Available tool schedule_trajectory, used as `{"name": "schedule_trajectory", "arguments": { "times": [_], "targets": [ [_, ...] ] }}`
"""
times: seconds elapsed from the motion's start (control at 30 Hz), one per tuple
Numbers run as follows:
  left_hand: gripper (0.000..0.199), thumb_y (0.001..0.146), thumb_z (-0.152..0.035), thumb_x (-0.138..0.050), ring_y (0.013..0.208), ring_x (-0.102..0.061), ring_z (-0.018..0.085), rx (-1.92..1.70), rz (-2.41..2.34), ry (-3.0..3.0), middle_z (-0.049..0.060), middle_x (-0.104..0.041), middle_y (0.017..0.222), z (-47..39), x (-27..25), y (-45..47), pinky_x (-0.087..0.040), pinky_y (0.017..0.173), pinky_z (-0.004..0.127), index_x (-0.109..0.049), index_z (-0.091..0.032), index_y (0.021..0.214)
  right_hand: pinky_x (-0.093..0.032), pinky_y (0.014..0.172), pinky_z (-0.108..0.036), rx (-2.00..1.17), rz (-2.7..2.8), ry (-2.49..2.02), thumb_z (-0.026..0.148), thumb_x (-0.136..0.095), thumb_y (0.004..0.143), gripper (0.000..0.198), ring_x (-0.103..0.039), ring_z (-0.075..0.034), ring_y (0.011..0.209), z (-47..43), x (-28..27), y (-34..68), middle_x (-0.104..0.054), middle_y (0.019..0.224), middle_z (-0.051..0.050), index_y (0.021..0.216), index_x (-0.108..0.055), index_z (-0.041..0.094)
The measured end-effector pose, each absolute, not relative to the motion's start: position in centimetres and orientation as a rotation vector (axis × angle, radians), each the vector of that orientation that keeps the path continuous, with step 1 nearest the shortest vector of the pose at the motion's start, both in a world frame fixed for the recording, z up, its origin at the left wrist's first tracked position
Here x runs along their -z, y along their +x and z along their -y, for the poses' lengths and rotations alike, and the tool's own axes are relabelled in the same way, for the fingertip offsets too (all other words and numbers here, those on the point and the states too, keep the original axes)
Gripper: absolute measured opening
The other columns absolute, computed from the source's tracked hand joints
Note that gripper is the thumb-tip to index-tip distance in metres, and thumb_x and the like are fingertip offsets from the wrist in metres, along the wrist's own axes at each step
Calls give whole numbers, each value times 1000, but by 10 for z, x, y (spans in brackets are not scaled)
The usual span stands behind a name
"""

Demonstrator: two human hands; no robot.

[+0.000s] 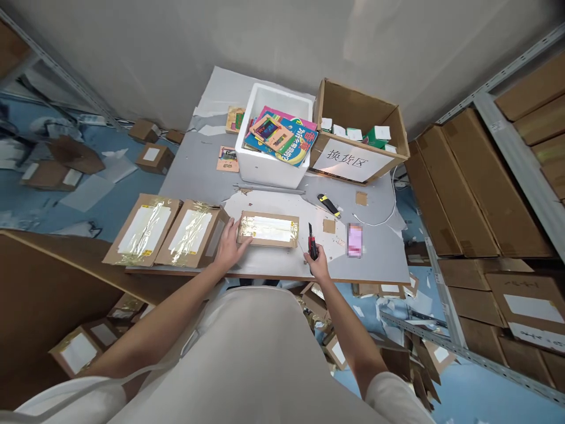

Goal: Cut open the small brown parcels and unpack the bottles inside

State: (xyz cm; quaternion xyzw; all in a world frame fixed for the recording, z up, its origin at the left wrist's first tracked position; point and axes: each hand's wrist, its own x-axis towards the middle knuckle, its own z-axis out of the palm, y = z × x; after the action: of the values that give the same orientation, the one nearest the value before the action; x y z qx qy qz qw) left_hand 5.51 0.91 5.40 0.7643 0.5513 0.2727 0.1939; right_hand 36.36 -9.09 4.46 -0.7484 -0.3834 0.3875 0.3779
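A small cardboard box (pixel 269 229) lies in front of me, with a white label and clear tape on top. My left hand (pixel 229 244) rests against its left end, fingers spread and thumb touching the near corner. To the right of the box, my right hand (pixel 319 265) is closed around a red-and-black utility knife (pixel 312 244). The dark blade points away from me, apart from the box. Two larger taped cardboard boxes, an outer one (pixel 143 232) and an inner one (pixel 192 232), stand left of my left hand.
On the table (pixel 198 171), a white foam box (pixel 271 171) holds books; a carton (pixel 326 123) beside it holds small packages. A yellow-black cutter (pixel 329 205), a phone (pixel 354 240) and a white cable (pixel 379 222) lie at right. Shelving (pixel 445 294) with cartons stands right.
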Motion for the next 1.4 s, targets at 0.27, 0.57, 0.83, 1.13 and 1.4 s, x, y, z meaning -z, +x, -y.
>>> {"name": "schedule_trajectory", "arguments": {
  "times": [0.27,0.57,0.83,1.13,1.4],
  "targets": [
    [51,92,-38,-45,140,-31,32,-441,-1158,2611,17,-42,146,19,-70,73,-25,114,52,-45,-15,138,-41,99,-43,-746,1225,-2509,20,-44,84,61,-51,-30,116,77,-27,372,-47,125,-21,142,-32,9],
    [60,87,-42,-49,138,-32,33,-321,-1170,2566,18,-42,146,20,-68,84,-24,113,51,-44,-13,138,-30,108,-47,-557,1447,-2440,33,-45,90,63,-30,-31,135,43,-53,369,-34,142,-20,146,-26,13],
    [70,77,-51,-58,126,-44,36,-227,-1136,2495,19,-50,135,11,-70,86,-30,108,51,-47,-14,135,-28,106,-46,-361,2644,-1750,31,-49,91,57,-42,-30,127,-40,-106,306,-43,142,-19,145,-33,18],
    [75,78,-47,-58,138,-31,35,-233,-1098,2477,19,-39,147,19,-68,78,-24,113,51,-39,-13,142,-44,79,-33,-651,2363,-2110,57,-48,89,49,-60,-26,96,-111,-121,335,-67,102,-12,112,-63,16],
    [109,62,-60,-72,145,-13,37,-137,-1143,2526,19,-18,157,-54,-102,60,-17,115,52,-25,-12,148,-17,111,-54,-159,2535,-1727,24,-40,95,51,-31,-30,135,-56,-124,321,-38,145,-19,145,-35,15]
  ]
}}
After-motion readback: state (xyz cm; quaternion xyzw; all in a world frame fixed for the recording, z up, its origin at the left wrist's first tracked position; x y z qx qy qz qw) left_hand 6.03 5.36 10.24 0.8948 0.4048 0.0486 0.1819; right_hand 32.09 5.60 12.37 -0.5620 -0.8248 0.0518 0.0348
